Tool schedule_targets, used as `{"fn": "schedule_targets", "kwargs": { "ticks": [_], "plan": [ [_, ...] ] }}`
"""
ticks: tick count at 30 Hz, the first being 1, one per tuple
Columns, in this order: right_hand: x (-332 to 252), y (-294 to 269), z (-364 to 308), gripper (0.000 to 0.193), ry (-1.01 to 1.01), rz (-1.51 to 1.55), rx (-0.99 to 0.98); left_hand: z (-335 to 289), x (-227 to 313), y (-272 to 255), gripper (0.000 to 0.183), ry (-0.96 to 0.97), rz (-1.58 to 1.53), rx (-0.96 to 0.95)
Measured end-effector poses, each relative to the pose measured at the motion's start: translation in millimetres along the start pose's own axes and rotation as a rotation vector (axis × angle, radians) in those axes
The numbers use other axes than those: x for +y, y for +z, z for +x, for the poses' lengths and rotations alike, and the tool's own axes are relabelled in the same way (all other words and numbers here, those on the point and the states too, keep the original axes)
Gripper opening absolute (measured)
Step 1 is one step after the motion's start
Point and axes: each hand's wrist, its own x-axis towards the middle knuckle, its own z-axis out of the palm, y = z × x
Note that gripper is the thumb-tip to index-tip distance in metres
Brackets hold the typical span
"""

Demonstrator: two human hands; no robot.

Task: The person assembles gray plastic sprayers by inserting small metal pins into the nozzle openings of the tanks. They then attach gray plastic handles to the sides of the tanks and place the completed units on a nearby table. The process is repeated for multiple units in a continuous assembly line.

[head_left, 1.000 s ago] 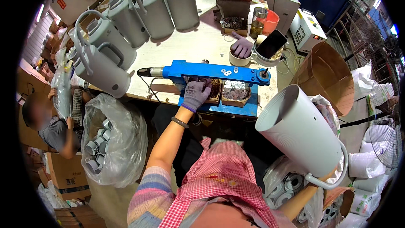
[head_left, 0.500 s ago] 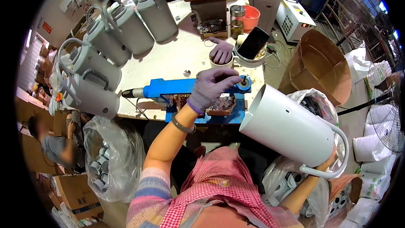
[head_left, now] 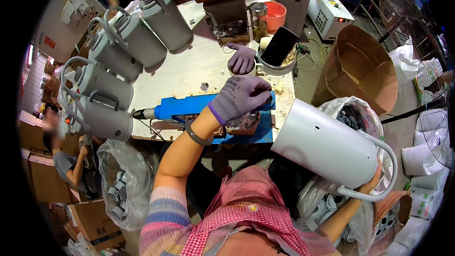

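Observation:
My left hand (head_left: 241,98), in a purple-grey knit glove, is over the right end of a blue bench tool (head_left: 192,106). Its fingers are bent together at the tool's tip and hide that tip; whatever they pinch is out of sight. On the right, my right hand (head_left: 372,181) grips the closed end of a large light-grey jug body (head_left: 327,144), beside its looped handle (head_left: 391,170). The jug body lies tilted, its open end toward the tool and apart from it. A small hole shows in its wall.
Several finished-looking grey jugs (head_left: 166,23) line the table's left side. Behind the tool are a spare glove (head_left: 242,59), a phone (head_left: 280,46), a glass jar (head_left: 259,21) and a red cup (head_left: 276,16). Bags of grey parts (head_left: 118,194) flank me; a cardboard box (head_left: 355,73) stands right.
My left hand has moved slightly right, and its fingers have curled in over the tool's tip. The jug body has turned a little in my right hand, shifting its small hole.

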Motion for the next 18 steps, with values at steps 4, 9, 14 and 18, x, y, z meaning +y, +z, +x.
{"fn": "schedule_targets", "kwargs": {
  "ticks": [4, 9, 14, 18],
  "plan": [
    [-6.1, 10.5, 7.4, 0.049, -0.002, 0.080, -0.063, -9.9, -1.6, 12.4, 0.025, -0.137, -0.287, 0.100],
    [-15.1, 27.2, 3.3, 0.049, 0.083, 0.093, -0.020, -26.7, -6.7, 12.9, 0.043, -0.025, -0.248, 0.226],
    [-27.8, 14.6, -7.6, 0.051, 0.050, 0.098, -0.074, -87.8, -27.5, -34.3, 0.052, 0.089, 0.128, 0.432],
    [-26.1, 11.0, -6.3, 0.051, 0.040, 0.084, -0.116, -120.5, -58.2, -21.2, 0.049, 0.161, 0.451, 0.435]
  ]
}}
